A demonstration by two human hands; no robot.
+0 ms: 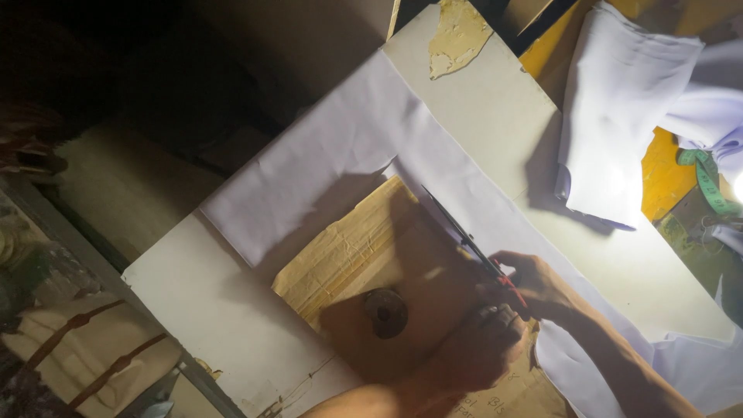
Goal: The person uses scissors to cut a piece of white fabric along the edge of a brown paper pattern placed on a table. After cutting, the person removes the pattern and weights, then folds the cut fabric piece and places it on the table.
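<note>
Clearly the right hand [534,288] is closed through the red handles of a pair of scissors [464,236], whose dark blades run up and away along the edge of a brown paper pattern [364,248]; the left hand [476,352] lies fingers curled and palm down on that pattern just beside the scissors, pressing it flat and gripping nothing that I can make out; a small round dark weight [386,313] sits on the pattern near the left hand; under the pattern lies a sheet of white cloth [325,162], spread across the pale table [495,116] and already parted along the pattern's top edge; the cloth looks thin, light and limp, so it would likely slide and pucker unless held flat close to the blades, while the creased paper seems stiffer and easy to tear at its edges; farther off, more white cloth [619,116] is heaped at the table's far corner, and a green measuring tape [708,182] lies beside it on a yellow surface.
</note>
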